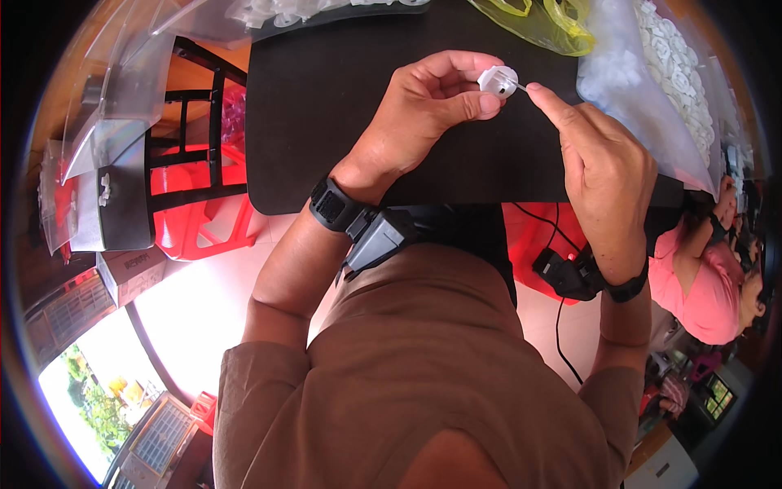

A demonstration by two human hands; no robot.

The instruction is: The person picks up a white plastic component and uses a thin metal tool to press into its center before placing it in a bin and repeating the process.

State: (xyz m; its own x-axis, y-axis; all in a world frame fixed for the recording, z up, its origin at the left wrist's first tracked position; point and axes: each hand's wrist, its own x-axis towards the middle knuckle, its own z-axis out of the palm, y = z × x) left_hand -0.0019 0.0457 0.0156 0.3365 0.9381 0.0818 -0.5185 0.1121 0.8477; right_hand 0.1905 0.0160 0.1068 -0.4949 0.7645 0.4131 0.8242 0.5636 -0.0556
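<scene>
From the head camera, a black counter [326,122] fills the far middle of the scene, its near edge curving just above the person's wrists. Below it lies a pale pink tiled floor [212,301], and a red plastic stool [204,220] stands to the left under a black metal frame [195,106]. At the lower left a bright opening shows greenery outside.

The left hand [423,106] holds one small white plastic part [498,81] over the far middle of the counter; its fingers [472,104] are curled tight around the piece, thumb pressed beneath it. The right hand [603,171] comes in from the right, forefinger and thumb pinched on a thin metal pin [522,85] whose tip meets the white part. Each wrist carries a black band with a device, two in all.

The counter's middle and left are bare, leaving open room there. The right edge is crowded by one large clear bag of white parts [652,81], with one yellow bag [546,20] just beside it at the far edge. More clear plastic bags [122,73] lie far left, beyond the counter. Another person in a pink top [700,285] sits at the right rim, well apart from the hands.
</scene>
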